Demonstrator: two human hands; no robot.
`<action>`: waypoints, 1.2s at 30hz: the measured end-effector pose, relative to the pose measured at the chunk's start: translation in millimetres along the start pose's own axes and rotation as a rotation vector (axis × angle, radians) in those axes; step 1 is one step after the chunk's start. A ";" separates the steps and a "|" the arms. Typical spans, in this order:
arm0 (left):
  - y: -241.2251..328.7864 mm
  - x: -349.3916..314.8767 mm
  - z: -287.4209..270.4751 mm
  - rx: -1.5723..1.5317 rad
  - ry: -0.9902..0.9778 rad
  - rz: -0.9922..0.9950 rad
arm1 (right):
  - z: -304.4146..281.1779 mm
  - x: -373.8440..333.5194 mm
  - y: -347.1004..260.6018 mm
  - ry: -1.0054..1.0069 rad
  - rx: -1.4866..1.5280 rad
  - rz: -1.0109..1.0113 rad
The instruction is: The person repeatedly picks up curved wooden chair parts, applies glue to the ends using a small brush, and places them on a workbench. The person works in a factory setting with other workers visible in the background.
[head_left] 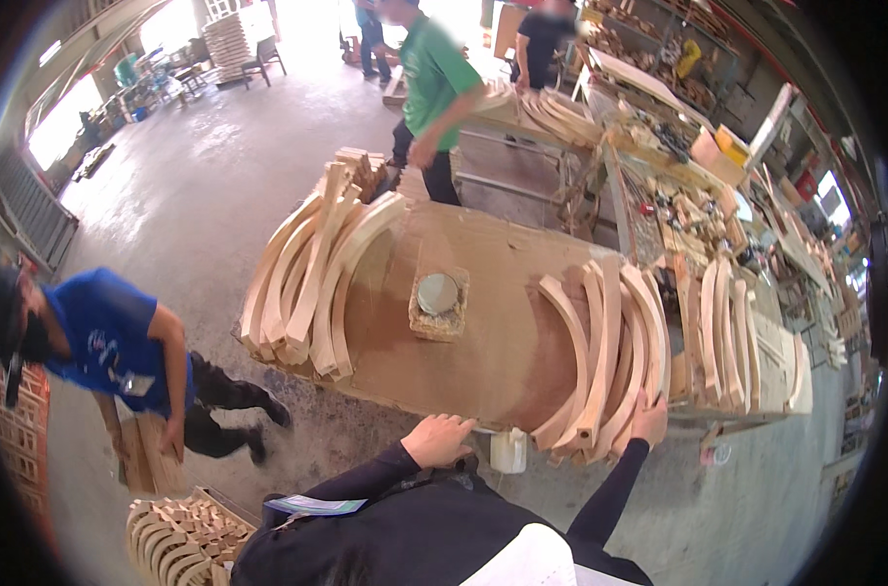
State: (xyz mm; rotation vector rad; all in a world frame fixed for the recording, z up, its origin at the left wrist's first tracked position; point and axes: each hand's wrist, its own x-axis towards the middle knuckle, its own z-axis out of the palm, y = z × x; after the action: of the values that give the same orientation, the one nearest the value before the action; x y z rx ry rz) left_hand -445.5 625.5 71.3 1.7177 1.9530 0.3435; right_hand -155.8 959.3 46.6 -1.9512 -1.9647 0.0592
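My left hand rests at the near edge of the cardboard-covered table, its fingers laid out and nothing in them. My right hand is closed around the near end of a curved wooden piece at the right side of a pile. Several more bowed pieces lie in that pile, their ends toward me. A second heap of curved wooden pieces covers the table's left end. Between the two heaps sits a crusted block with a round pale dish set on it.
A white plastic jug is at the near table edge. To the left, a person in blue holds wooden boards. A person in green stands beyond the table. On the right, a bench bears more curved pieces; a crate of parts is lower left.
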 end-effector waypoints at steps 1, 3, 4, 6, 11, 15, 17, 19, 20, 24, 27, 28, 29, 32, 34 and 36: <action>0.5 -0.9 2.8 -0.004 0.004 0.012 | 2.8 2.0 3.4 -0.008 0.002 0.006; 1.4 -3.4 7.2 -0.024 -0.037 0.012 | 4.5 2.6 5.1 -0.007 0.010 0.010; 1.2 -3.8 7.7 -0.031 -0.053 0.011 | 4.0 2.3 3.8 0.002 0.013 0.009; 2.1 -6.0 7.6 -0.026 -0.074 0.005 | 2.4 0.1 2.7 0.044 0.019 -0.008; -2.4 -9.7 8.1 -0.010 -0.022 0.002 | -1.9 -3.0 -4.5 0.095 0.015 -0.039; -1.2 -8.5 -1.0 0.007 -0.007 0.019 | 4.7 1.6 4.8 0.013 0.007 0.016; 0.0 -8.1 -1.7 0.009 -0.004 0.022 | 3.9 1.7 4.0 0.012 0.025 0.012; 1.1 -7.4 -0.8 0.002 0.000 0.017 | 3.4 1.5 1.4 0.004 0.007 0.023; 2.6 -7.0 -1.0 -0.002 -0.018 0.012 | 2.7 1.3 -0.1 0.001 -0.002 0.026; 5.0 -7.9 2.6 -0.037 -0.016 0.023 | -1.3 0.6 -4.6 0.092 0.007 -0.035; 7.0 -12.9 2.7 -0.016 -0.013 0.017 | 1.5 -1.7 -2.7 0.068 0.023 -0.038; 6.6 -13.1 3.8 -0.010 -0.012 0.016 | 0.3 -2.0 -3.2 0.058 0.000 -0.026; 6.6 -13.2 4.3 -0.002 -0.010 0.009 | 0.2 -1.1 -2.1 0.049 -0.024 -0.013; 5.5 -13.0 4.6 0.014 0.007 -0.005 | -2.6 -2.2 -4.3 0.024 -0.039 0.006; 5.0 -13.7 5.9 0.006 0.035 -0.007 | -0.9 0.3 0.7 0.020 -0.011 -0.007; 5.8 -14.5 5.9 0.009 0.041 -0.022 | 0.7 2.1 2.3 0.011 -0.014 -0.013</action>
State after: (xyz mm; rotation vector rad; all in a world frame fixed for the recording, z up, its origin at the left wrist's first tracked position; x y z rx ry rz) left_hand -436.5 611.5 72.3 1.7062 2.0035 0.3655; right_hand -153.7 961.6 45.8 -1.9433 -1.9763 0.0311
